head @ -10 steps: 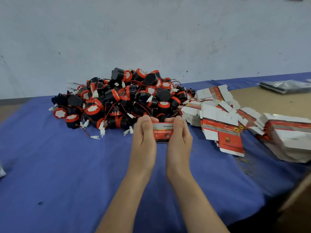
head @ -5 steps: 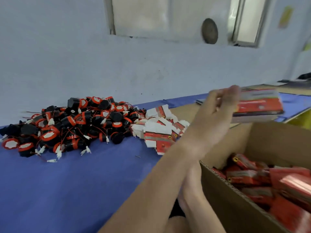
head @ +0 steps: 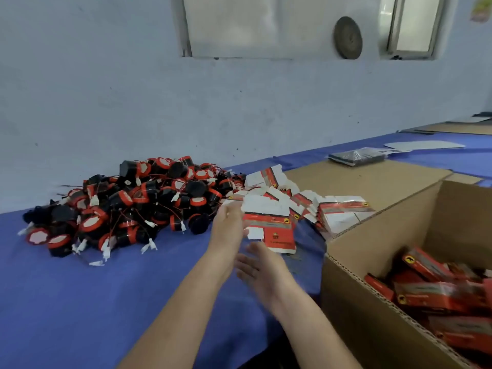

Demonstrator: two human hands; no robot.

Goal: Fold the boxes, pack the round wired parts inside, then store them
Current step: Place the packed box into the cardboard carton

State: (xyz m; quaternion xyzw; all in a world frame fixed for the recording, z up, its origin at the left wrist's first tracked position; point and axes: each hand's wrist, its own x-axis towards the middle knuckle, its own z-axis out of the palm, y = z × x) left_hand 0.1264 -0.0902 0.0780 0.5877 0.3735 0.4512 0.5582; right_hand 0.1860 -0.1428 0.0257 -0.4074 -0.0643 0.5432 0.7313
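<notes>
A heap of black round parts with red rims and thin wires lies on the blue cloth at the left. To its right sits a spread of flat red-and-white box blanks. My left hand is stretched out flat, fingertips at the left edge of the nearest blank, not closed on it. My right hand hovers just below it, fingers spread and blurred, holding nothing. The open brown carton at the right holds several packed red boxes.
The blue cloth covers the table in front of me. A flat cardboard sheet lies behind the carton, with a black wrapped packet on its far edge. The wall runs close behind the heap.
One second ago both hands pressed a folded box shut. Then one hand held it over the carton. Now both hands are empty and back at the blanks.
</notes>
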